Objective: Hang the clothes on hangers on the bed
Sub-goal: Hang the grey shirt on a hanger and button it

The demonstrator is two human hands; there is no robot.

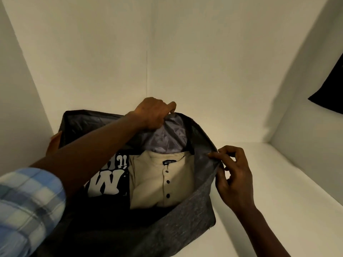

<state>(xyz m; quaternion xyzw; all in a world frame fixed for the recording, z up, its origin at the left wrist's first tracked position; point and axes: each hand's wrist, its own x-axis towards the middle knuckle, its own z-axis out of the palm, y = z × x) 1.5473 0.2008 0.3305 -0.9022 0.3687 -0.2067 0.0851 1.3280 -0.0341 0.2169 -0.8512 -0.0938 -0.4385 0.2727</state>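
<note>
A grey fabric storage bag [187, 219] stands open on a white shelf. Inside lie a folded cream button shirt [148, 184] and, to its left, a black shirt with white lettering [107, 182]. My left hand [154, 114] reaches across the bag and grips its far rim, lifting the shiny grey lining. My right hand [233, 175] pinches the bag's right rim between thumb and fingers. No hangers or bed are in view.
White walls close in the shelf at the back, left and right. The shelf floor [259, 201] extends to the right of the bag. A dark object [332, 97] hangs at the right edge. Something orange [54, 140] peeks out behind the bag's left side.
</note>
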